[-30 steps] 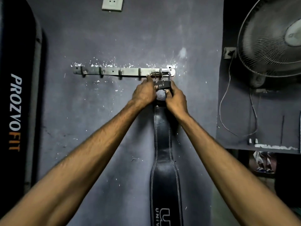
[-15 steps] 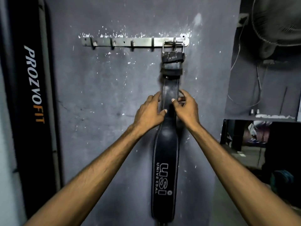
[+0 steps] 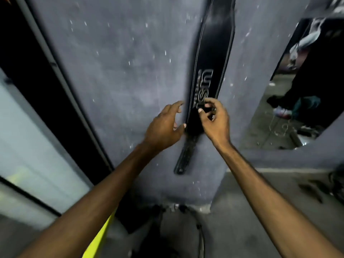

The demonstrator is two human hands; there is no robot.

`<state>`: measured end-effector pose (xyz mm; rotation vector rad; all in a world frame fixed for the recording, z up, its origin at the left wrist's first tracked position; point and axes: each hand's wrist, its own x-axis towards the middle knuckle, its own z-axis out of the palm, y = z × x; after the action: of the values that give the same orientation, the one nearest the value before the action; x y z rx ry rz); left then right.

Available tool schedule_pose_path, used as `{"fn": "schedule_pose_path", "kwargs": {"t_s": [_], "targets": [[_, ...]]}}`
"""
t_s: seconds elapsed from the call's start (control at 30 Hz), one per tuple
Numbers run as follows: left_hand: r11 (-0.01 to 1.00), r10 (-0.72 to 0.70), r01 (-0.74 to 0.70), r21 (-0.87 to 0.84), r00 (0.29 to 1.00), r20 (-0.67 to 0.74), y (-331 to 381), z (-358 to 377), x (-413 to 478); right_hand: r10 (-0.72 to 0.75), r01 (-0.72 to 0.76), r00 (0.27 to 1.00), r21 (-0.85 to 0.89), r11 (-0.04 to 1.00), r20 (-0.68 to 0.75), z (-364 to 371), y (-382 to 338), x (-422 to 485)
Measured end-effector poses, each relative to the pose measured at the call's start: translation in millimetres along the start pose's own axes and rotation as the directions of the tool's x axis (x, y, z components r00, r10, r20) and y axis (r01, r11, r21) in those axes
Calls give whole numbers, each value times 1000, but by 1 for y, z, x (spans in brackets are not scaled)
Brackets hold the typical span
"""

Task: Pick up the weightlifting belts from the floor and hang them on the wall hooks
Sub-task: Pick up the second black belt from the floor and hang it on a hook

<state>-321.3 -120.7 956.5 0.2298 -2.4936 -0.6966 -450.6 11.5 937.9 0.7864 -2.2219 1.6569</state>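
A black leather weightlifting belt (image 3: 210,53) with white stitching and a white logo hangs flat against the grey wall (image 3: 115,71). Its top runs out of the upper edge, so the hook rail is hidden. Its narrow tail (image 3: 184,157) dangles below my hands. My left hand (image 3: 164,125) is spread at the belt's left edge, thumb tip just touching it, holding nothing. My right hand (image 3: 214,118) lies over the belt's right side just under the logo, fingers loosely bent, tips on the leather, not wrapped around it.
A tall black padded panel (image 3: 28,53) with a pale frame leans at the left. A dark opening (image 3: 297,90) at the right shows floor clutter and shoes. A cable (image 3: 201,229) lies on the floor below, beside yellow-green cloth (image 3: 98,239).
My hands have slid down the hanging belt from the strap near the buckle to below the logo. The view has tilted down, and the hook rail has left the frame.
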Motion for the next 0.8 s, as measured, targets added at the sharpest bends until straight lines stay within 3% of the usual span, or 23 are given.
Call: {"fn": "schedule_pose_path", "kwargs": {"t_s": [0.13,0.23,0.37,0.47,0.57,0.8], "targets": [[991,-133,135,-18,986,99,-50,80,-71,150,-143,978,-56,988,143,20,86,-80],[946,-312,322,-21,928,203,-83,144,-129,244,-227,943,-98,969,227,30,159,-147],[822,-519,568,-35,773,366,-140,261,-234,428,-397,843,-161,904,324,46,283,-263],[770,-602,632,89,673,431,-163,312,-301,578,-544,741,-198,815,343,47,341,-336],[738,-621,663,125,595,509,-190,383,-376,679,-629,638,-265,731,363,48,411,-421],[574,-688,792,210,327,648,-245,562,-564,836,-737,434,-402,544,336,43,565,-632]]}}
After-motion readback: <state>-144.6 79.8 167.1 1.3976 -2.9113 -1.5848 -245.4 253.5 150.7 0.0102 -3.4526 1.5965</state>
